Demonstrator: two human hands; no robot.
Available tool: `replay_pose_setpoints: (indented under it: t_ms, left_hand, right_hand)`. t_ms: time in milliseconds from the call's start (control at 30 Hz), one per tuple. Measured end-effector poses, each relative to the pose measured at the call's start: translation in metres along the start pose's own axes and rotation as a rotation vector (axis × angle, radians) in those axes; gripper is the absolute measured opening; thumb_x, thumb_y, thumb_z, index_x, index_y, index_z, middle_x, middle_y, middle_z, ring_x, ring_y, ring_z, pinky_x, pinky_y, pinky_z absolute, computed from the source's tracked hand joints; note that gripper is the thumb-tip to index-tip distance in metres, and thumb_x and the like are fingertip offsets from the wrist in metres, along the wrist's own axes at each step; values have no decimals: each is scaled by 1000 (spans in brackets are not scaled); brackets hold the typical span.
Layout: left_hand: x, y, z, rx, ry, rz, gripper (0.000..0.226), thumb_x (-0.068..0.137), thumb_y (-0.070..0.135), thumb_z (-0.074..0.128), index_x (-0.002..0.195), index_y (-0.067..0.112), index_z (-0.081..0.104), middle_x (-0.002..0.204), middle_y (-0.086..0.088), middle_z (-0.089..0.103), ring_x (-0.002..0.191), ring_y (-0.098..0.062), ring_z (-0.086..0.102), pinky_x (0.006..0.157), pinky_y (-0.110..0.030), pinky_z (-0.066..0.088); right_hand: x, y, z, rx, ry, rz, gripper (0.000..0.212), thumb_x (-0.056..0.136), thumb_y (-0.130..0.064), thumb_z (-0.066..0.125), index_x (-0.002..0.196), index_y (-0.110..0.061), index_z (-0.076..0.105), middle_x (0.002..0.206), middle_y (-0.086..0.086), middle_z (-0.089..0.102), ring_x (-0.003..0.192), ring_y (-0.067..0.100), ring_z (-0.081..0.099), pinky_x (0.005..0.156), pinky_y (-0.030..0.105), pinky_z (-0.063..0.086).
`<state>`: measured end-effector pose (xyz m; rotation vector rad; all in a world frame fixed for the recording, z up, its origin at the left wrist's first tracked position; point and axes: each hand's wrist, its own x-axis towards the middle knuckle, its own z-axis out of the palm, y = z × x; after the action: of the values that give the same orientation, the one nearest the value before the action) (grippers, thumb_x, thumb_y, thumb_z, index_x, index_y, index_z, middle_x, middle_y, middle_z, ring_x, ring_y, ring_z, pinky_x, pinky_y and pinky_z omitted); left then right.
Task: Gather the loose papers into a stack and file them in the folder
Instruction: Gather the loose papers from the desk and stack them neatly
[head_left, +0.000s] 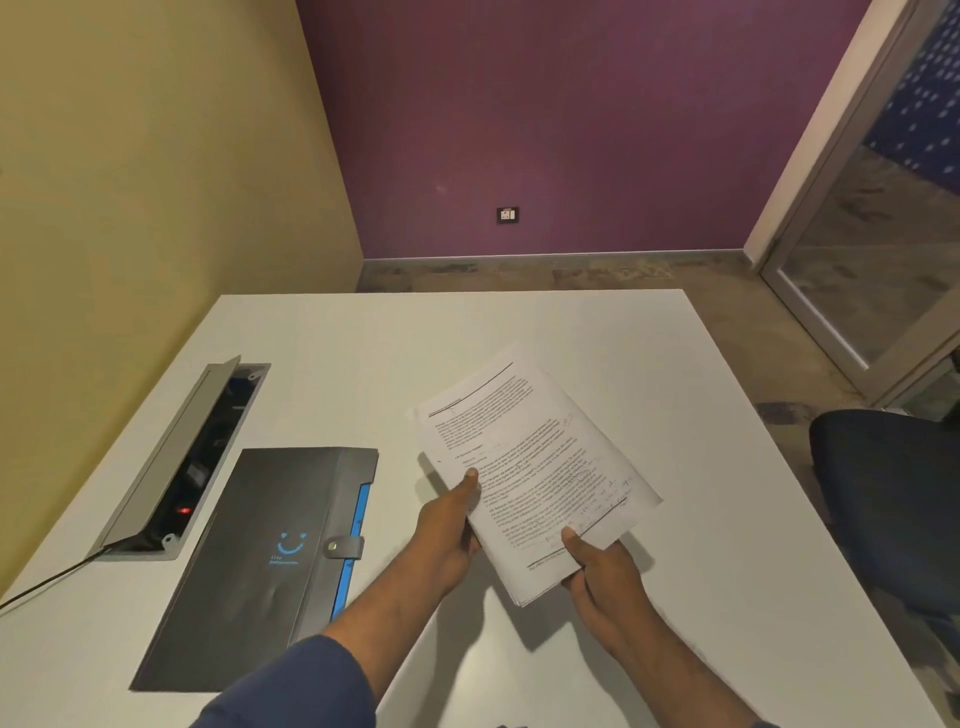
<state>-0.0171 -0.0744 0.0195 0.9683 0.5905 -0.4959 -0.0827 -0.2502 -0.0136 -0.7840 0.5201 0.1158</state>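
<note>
While both hands pinch flat printed paper stack (530, 467), matte grey folder (260, 566) lies shut.

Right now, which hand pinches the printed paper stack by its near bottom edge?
The right hand, thumb on the near bottom edge of the white printed paper stack. The left hand grips the stack's left side edge instead.

Both forearms reached forward, close together. The left hand (448, 535) pinched the stack of papers (535, 467) at its left edge, thumb on top. The right hand (597, 571) gripped the near edge, thumb above and fingers underneath.
</note>
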Motion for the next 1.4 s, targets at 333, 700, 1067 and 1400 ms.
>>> replay_pose_setpoints:
  t_ms: [333, 700, 1067, 1400]
  left_hand:
    - [1, 4, -8, 127, 157, 29, 26, 96, 18, 63, 118, 5, 65, 107, -15, 75, 98, -34, 71, 82, -47, 60]
    - [-15, 51, -36, 392, -72, 171, 32, 97, 21, 60, 126, 8, 64, 116, -11, 74, 108, -32, 70, 99, -51, 51]
    - [-23, 48, -25, 679, -185, 430, 17, 94, 36, 64, 104, 30, 76, 107, 8, 77, 103, -13, 72, 83, -23, 55]
    - [-7, 1, -38, 802, -21, 515, 17, 97, 34, 59, 96, 23, 73, 97, -5, 75, 89, -16, 68, 76, -27, 55]
  right_hand:
    - [-9, 8, 5, -88, -73, 24, 51, 87, 4, 61, 134, -14, 53, 126, 10, 67, 114, 30, 65, 85, 45, 57]
    - [17, -72, 9, -493, 50, -63, 39, 84, -3, 69, 120, -11, 61, 98, 15, 76, 82, 27, 70, 85, 41, 57]
    - [20, -80, 40, -637, -81, -258, 28, 81, -8, 74, 107, -19, 71, 106, 3, 76, 95, 22, 73, 81, 34, 58]
    - [7, -32, 19, -819, 11, -602, 25, 86, 4, 64, 95, -19, 70, 83, -15, 73, 80, 0, 66, 74, 16, 53]
